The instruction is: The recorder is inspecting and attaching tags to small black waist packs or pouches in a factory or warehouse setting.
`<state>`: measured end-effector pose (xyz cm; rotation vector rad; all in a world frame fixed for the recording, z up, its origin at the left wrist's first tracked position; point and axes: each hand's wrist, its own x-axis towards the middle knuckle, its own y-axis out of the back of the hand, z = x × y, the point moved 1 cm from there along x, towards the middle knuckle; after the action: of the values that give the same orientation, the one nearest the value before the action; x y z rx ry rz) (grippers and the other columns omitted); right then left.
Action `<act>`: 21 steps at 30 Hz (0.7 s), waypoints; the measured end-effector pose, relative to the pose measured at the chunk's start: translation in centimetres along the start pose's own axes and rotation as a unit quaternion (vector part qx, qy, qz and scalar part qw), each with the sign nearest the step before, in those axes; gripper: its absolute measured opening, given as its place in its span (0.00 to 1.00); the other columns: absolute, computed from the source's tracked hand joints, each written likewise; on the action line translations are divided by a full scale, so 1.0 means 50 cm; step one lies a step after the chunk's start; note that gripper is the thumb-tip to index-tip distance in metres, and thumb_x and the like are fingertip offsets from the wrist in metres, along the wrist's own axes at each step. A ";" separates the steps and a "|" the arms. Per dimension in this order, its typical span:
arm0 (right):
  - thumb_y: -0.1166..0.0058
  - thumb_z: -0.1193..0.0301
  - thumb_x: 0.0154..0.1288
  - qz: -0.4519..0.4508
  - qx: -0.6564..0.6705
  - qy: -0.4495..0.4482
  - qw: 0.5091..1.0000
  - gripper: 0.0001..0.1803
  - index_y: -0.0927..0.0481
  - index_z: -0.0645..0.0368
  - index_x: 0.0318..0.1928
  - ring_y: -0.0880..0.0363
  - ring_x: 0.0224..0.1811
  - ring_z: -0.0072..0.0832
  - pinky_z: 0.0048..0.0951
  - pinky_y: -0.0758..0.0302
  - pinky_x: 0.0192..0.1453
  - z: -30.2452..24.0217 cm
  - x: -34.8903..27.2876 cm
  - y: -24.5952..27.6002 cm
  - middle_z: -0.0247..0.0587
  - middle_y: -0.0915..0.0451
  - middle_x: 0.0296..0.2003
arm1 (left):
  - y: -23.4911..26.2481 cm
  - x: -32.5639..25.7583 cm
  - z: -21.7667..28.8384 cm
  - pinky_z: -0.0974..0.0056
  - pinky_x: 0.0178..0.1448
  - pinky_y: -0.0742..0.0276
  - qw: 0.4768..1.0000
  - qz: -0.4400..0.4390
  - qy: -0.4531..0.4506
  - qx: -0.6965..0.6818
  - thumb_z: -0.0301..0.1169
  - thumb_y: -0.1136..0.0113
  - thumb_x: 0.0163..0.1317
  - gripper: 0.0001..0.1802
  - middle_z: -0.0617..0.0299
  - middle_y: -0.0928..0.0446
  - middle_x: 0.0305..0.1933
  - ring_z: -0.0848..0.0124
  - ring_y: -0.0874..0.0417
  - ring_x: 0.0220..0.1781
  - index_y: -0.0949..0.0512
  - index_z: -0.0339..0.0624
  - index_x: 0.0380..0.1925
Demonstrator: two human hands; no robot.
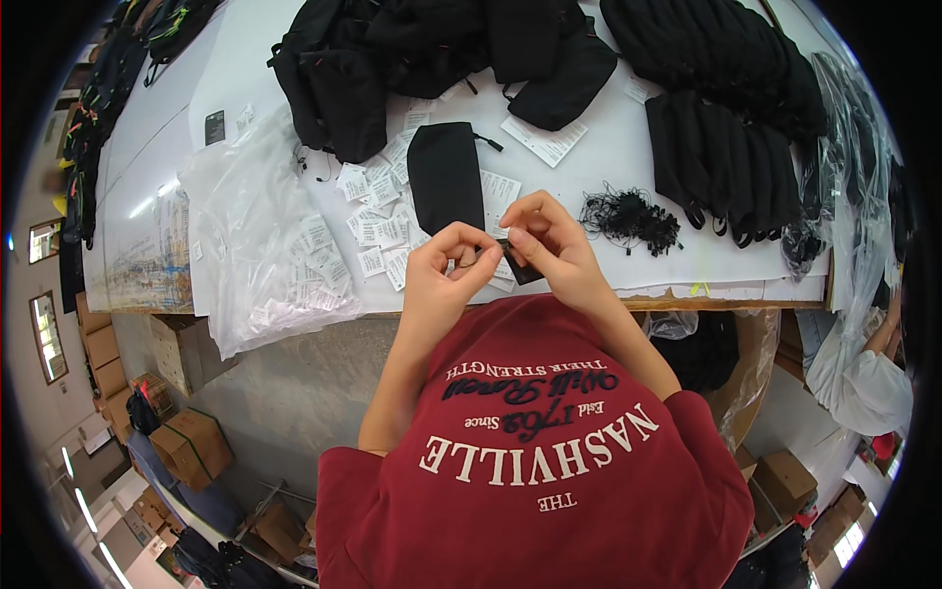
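At a white worktable [628,137] heaped with black fabric pouches [726,59], a worker in a red printed shirt [535,461] brings both hands together just above the table's near edge. A single black pouch [446,175] lies flat in front of the hands, with a scatter of small white paper tags [378,221] to its left, a crumpled clear plastic bag [260,236] beyond those, and a tangle of black string loops [630,218] to the right. The left hand [442,280] has thumb and forefinger closed in a pinch on something too small to make out, perhaps a loop or fastener. The right hand [554,245] pinches a small dark tag [518,263], fingers curled tight about its upper end. The two pinches nearly touch. Judged from this, the joining goes best with the tag held still and square while the other fingertips work close in, the grip kept near the tag's end so it cannot twist.
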<state>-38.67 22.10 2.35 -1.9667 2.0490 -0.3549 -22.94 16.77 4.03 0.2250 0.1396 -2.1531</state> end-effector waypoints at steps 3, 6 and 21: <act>0.53 0.75 0.71 0.011 -0.021 0.006 1.000 0.04 0.29 0.61 0.44 0.35 0.27 0.15 0.17 0.36 0.33 0.001 -0.001 -0.001 0.29 0.32 0.25 | -0.002 0.003 0.003 0.76 0.25 0.54 1.000 0.002 0.007 0.001 0.25 0.39 0.60 0.04 0.79 0.41 0.17 0.89 0.47 0.21 0.23 0.37 0.30; 0.53 0.75 0.70 0.017 -0.058 0.024 0.998 0.04 0.29 0.61 0.43 0.34 0.26 0.15 0.18 0.35 0.32 0.002 -0.003 -0.004 0.30 0.30 0.24 | 0.000 0.005 -0.002 0.76 0.25 0.54 0.999 -0.001 0.030 -0.030 0.26 0.38 0.59 0.05 0.79 0.43 0.17 0.88 0.48 0.20 0.23 0.36 0.29; 0.53 0.78 0.69 0.009 -0.111 0.055 0.992 0.07 0.31 0.61 0.46 0.31 0.26 0.17 0.19 0.34 0.32 -0.001 -0.003 -0.006 0.33 0.29 0.24 | 0.003 0.008 -0.023 0.77 0.25 0.54 0.991 -0.019 0.055 -0.122 0.25 0.42 0.62 0.03 0.80 0.37 0.17 0.90 0.45 0.20 0.24 0.38 0.31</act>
<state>-38.40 22.26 2.51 -2.0945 2.2609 -0.2446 -22.93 16.56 2.82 0.1996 0.4697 -2.1388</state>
